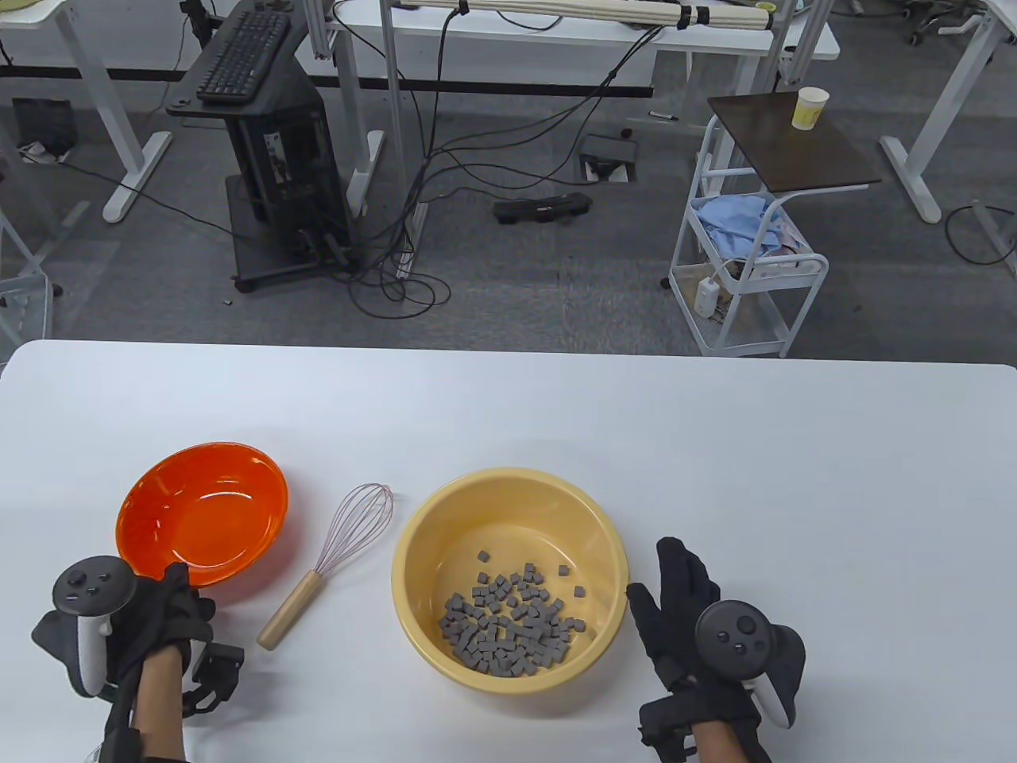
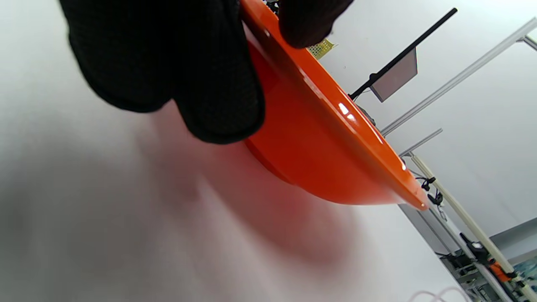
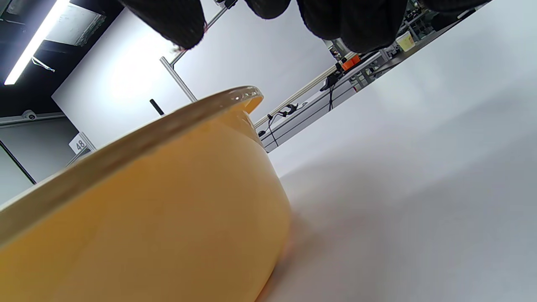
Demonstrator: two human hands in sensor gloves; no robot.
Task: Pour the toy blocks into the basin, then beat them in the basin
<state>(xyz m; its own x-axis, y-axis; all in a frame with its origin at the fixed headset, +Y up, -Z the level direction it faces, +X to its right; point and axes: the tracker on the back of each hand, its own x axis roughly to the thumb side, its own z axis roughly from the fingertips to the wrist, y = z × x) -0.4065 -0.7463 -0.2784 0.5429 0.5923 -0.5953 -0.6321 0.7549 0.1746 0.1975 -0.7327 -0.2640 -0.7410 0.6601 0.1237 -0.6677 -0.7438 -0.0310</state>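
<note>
At the near left of the counter [image 1: 508, 413], the left grip [image 1: 171, 608] pinches the near rim of the orange bowl [image 1: 203, 513], thumb inside the rim and fingers [image 2: 168, 71] under it. To the right, the right grip [image 1: 683, 612] lies spread, fingers straight, just beside the yellow basin [image 1: 508, 576], apart from its wall. Grey toy blocks [image 1: 508, 628] lie heaped in the basin's near part. Between bowl and basin lies the whisk [image 1: 330, 560], wooden handle nearest.

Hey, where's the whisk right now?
In the table view the whisk lies flat on the white table, between the orange bowl on its left and the yellow basin on its right, wooden handle toward the person; neither hand touches it.
</note>
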